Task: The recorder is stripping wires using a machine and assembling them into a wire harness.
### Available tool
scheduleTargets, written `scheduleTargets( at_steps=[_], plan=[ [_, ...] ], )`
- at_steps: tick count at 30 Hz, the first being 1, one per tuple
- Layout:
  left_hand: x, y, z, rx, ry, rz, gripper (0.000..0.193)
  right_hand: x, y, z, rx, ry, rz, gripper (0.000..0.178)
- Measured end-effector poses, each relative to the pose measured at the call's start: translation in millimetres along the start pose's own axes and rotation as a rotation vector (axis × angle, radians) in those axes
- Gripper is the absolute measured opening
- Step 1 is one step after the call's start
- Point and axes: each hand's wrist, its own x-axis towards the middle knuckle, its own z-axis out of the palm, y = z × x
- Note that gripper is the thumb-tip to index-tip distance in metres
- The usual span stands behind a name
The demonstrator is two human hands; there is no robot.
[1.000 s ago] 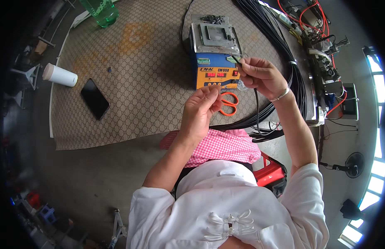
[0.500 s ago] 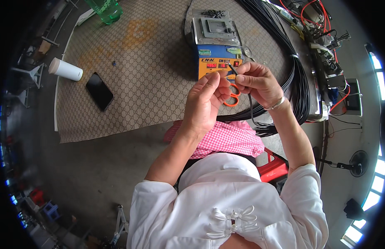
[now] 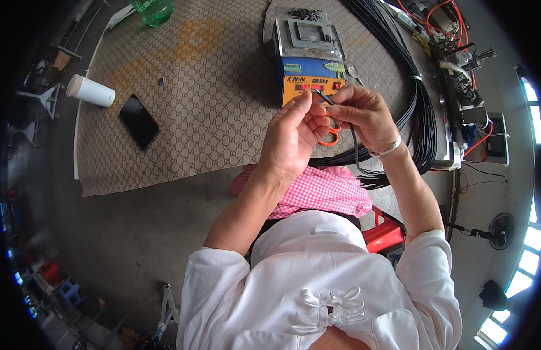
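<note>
A thin black cable (image 3: 356,143) hangs from my right hand (image 3: 364,116), which pinches it between thumb and fingers just behind its end. That end points up and left, and its small tip looks lighter. My left hand (image 3: 295,129) is closed, fingers curled, with its thumb tip against the cable's end; exactly how the fingers grip it is partly hidden. Just below the hands, orange-handled scissors (image 3: 330,139) lie on the table, partly covered by my fingers. Behind stands a blue and orange soldering pot (image 3: 295,85) with a lit red display and a metal tray (image 3: 334,49) on top.
A large coil of black cable (image 3: 421,116) lies along the right side of the patterned tabletop (image 3: 218,128). At left are a black phone (image 3: 140,122), a white cup (image 3: 91,91) and a green bottle (image 3: 154,11). Tangled wires and fittings (image 3: 457,55) crowd the far right.
My left hand has turned a little, its thumb now raised against the cable's end. The view has shifted slightly; my right hand keeps its pinch on the cable.
</note>
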Motion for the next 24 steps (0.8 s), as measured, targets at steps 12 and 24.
scheduleTargets(
  at_steps=[12,24],
  plan=[
    [3.0,-4.3,-6.4,0.028,0.013,0.022,0.021,4.9,-0.2,-5.4,0.133,0.004,0.071,0.008],
    [10.6,-16.4,-11.2,0.174,0.028,0.147,0.016,-2.9,13.2,1.5,0.290,0.037,0.172,0.005]
  ],
)
